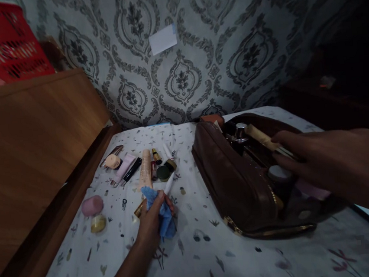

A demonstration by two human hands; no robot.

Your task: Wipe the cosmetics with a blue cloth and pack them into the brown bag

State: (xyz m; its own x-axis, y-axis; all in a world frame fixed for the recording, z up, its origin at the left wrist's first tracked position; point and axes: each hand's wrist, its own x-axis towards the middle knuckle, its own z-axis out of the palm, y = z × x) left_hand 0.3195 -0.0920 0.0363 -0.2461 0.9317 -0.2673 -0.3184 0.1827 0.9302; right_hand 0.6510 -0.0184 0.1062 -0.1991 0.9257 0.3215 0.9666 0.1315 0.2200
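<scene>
My left hand [155,213] is closed around a crumpled blue cloth [167,225], low over the patterned white sheet. Just beyond it lies a peach squeeze tube [145,170] among several small cosmetics. A gold-coloured item [139,209] pokes out beside my left wrist. On the right, my right hand [303,155] pinches a slim cosmetic tube with a gold end [260,137] above the opening of a brown cosmetic bag [218,165]. The bag stands unzipped, with a silver-capped bottle [240,131] and a grey-lidded container [278,174] inside. My right fingers hide part of the tube.
Near the left edge sit a pink jar [93,205] and a small gold-lidded jar [98,224]. A dark green round container [163,172] lies in the cosmetics group. Wooden furniture [41,139] borders the left, carrying a red basket [6,47]. Patterned wallpaper [182,80] rises behind.
</scene>
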